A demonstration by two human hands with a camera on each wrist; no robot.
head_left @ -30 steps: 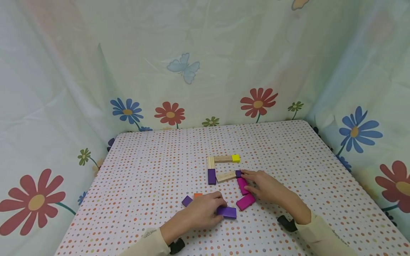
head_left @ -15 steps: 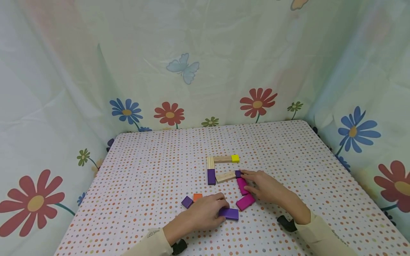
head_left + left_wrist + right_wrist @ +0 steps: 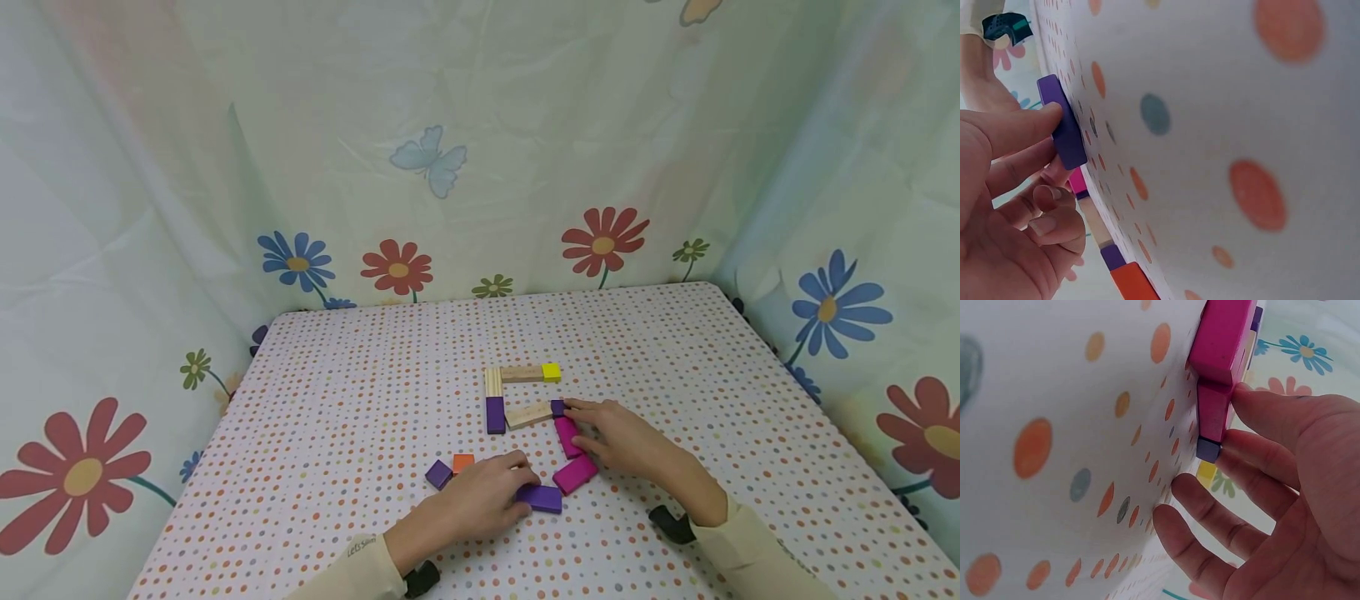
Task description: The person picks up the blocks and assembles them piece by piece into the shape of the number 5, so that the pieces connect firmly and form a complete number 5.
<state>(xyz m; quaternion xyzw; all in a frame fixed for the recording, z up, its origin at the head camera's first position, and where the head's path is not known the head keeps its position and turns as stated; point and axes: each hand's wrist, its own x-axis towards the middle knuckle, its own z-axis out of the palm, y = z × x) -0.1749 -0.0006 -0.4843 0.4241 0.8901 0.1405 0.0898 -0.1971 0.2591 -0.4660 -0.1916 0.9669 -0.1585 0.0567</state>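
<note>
My left hand (image 3: 487, 496) pinches a purple block (image 3: 540, 498) between thumb and fingers, low over the tabletop; in the left wrist view the thumb presses on the near face of this purple block (image 3: 1063, 125). My right hand (image 3: 622, 437) rests against the right side of a bent row, fingers fairly straight. Its thumb touches a pink block (image 3: 567, 437), and its index fingertip is at a small dark purple block (image 3: 558, 407). A second pink block (image 3: 576, 474) lies angled below the first, just right of the held block.
The row runs on through a pale wooden block (image 3: 529, 414), a purple block (image 3: 496, 415), a ridged pale piece (image 3: 492, 382), a wooden block (image 3: 522, 374) and a yellow block (image 3: 551, 372). Left of the left hand lie a purple block (image 3: 438, 474) and an orange block (image 3: 463, 463).
My left hand has slid slightly to the right with the purple block, bringing it nearer the lower pink block. The right hand has stayed in place.
</note>
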